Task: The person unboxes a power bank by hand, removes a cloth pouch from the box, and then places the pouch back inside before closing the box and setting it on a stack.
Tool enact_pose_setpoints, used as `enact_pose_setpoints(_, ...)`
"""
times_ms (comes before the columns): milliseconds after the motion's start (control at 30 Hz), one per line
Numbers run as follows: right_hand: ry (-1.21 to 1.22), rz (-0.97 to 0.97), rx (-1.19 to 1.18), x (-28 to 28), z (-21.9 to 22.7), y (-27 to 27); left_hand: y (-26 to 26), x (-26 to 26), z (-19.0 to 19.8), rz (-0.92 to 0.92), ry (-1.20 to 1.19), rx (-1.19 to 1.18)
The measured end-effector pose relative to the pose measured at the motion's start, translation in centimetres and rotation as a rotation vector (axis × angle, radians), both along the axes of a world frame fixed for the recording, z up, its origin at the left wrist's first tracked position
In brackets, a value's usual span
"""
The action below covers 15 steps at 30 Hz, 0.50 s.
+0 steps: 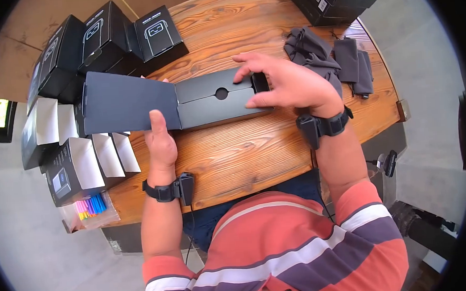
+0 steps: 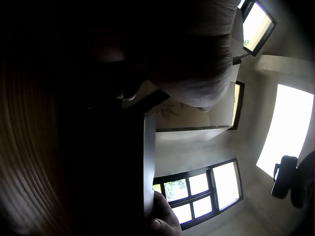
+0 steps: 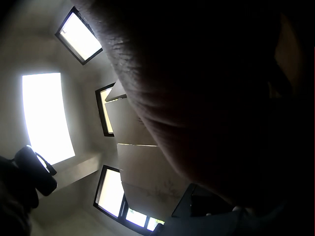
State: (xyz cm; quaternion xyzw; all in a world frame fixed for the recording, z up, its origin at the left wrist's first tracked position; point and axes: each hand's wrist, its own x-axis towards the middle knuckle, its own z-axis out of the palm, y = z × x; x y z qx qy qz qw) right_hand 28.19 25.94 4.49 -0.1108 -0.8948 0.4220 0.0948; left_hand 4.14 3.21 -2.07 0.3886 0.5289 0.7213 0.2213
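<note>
An opened black box lies in the middle of the head view, its hinged lid (image 1: 121,101) folded out to the left. Two dark inner flaps (image 1: 204,109) meet along a centre seam, with a round cutout between them. My left hand (image 1: 161,144) holds the lid near the hinge, thumb on its inner face and fingertips showing behind it. At the box's right end my right hand (image 1: 293,86) arches over the flaps; its spread thumb and forefinger touch them, beside a dark gap. Both wrist views are mostly dark, filled by my left palm (image 2: 202,59) and right palm (image 3: 152,103).
Black printed boxes (image 1: 159,35) stack at the back left; open white-lined boxes (image 1: 87,162) stand before them. A bag of coloured pens (image 1: 91,206) sits at the left corner. Grey pouches (image 1: 312,50) lie right, near a large black box (image 1: 328,3). The wooden table (image 1: 239,164) curves toward me.
</note>
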Motion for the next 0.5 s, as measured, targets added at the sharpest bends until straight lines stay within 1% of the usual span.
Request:
enact_pose_setpoints(67, 0.034, 0.007, 0.025, -0.4, -0.4, 0.3, 0.0, -0.2, -0.4, -0.03, -0.011, 0.028)
enact_pose_setpoints(133, 0.09, 0.017, 0.061, -0.2, -0.5, 0.4, -0.5, -1.2, -0.8, -0.101, 0.203, -0.007)
enact_pose_setpoints(167, 0.085, -0.006, 0.064, 0.2, -0.1, 0.5, -0.6, 0.0, 0.6, -0.088, 0.193, -0.075)
enact_pose_setpoints(233, 0.046, -0.017, -0.008, 0.9, 0.7, 0.9, -0.5, 0.2, 0.9, -0.178, 0.132, -0.121)
enact_pose_setpoints(267, 0.111, -0.041, 0.054, 1.4, 0.6, 1.2, -0.3, -0.2, 0.4, -0.202, 0.146, -0.131)
enact_pose_setpoints(300, 0.114, -0.052, 0.051, 1.7, 0.5, 1.8, -0.3, -0.3, 0.3, -0.213, 0.149, -0.133)
enact_pose_setpoints(367, 0.117, -0.136, -0.003, 2.1, 0.8, 2.6, -0.4, -0.3, 0.5, -0.163, 0.281, -0.237)
enact_pose_setpoints(433, 0.084, -0.178, -0.005, 2.5, 1.1, 2.7, -0.4, -0.2, 0.7, -0.165, 0.295, -0.25)
enact_pose_setpoints(500, -0.061, -0.168, -0.124, 2.4, 0.8, 2.9, -0.4, 0.1, 1.0, -0.158, 0.256, -0.268)
